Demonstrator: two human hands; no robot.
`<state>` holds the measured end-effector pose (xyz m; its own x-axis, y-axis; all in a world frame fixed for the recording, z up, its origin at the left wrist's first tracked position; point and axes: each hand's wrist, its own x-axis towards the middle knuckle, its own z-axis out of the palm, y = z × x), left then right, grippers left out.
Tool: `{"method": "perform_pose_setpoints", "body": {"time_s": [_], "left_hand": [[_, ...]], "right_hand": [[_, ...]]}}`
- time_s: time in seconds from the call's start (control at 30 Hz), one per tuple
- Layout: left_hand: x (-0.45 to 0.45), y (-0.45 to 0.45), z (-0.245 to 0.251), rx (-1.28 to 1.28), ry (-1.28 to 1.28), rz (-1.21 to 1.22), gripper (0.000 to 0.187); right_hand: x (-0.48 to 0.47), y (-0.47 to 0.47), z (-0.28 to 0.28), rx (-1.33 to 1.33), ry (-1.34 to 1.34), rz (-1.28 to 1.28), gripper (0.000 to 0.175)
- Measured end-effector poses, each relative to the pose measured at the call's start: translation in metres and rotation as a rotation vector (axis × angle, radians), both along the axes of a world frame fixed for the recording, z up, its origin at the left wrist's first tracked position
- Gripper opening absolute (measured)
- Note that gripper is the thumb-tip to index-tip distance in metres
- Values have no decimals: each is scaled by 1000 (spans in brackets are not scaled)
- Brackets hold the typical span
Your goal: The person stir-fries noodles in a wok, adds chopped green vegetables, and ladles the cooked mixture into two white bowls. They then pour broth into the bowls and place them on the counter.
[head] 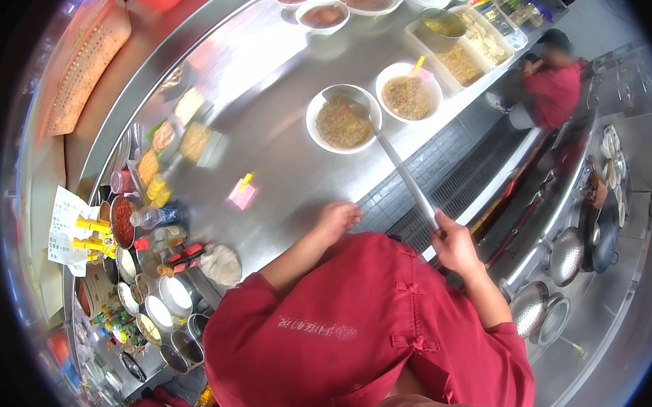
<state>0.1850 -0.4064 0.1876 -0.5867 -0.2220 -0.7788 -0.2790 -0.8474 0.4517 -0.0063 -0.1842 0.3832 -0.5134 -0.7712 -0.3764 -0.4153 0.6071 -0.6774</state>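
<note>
My right hand (454, 244) grips the handle of a long metal ladle (407, 177). The ladle's head rests in a white bowl (312, 126) of brown, minced-looking food (338, 125). Beside it stands a second white bowl (380, 93) with similar food (406, 99), and a yellow clip (419, 63) with a pink slip is at its rim. My left hand (339, 222) is held by the counter's near edge, fingers loosely curled, with nothing seen in it. Another yellow clip (245, 182) on a pink slip (242, 197) lies on the steel counter (283, 168).
Filled bowls (322, 16) line the counter's far side, near a divided food tray (448, 83). Seasoning pots (123, 221), bottles (159, 216) and a cloth (220, 264) crowd the left. A crouching person (553, 88) is at upper right, and strainers (566, 256) hang by the stove.
</note>
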Motion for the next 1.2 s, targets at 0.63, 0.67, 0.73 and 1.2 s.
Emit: {"method": "perform_pose_setpoints", "body": {"time_s": [0.63,0.67,0.73,1.2], "left_hand": [[-101,48,-48,530,123,193,24],[-113,53,-51,502,124,221,29],[-132,49,-56,713,371,258,33],[-157,41,-29,801,558,400,23]], "right_hand": [[-11,49,-103,-250,373,166,63],[-12,50,-113,-275,373,174,63],[-10,49,-135,-360,401,168,62],[4,36,-159,-354,-100,37,60]]}}
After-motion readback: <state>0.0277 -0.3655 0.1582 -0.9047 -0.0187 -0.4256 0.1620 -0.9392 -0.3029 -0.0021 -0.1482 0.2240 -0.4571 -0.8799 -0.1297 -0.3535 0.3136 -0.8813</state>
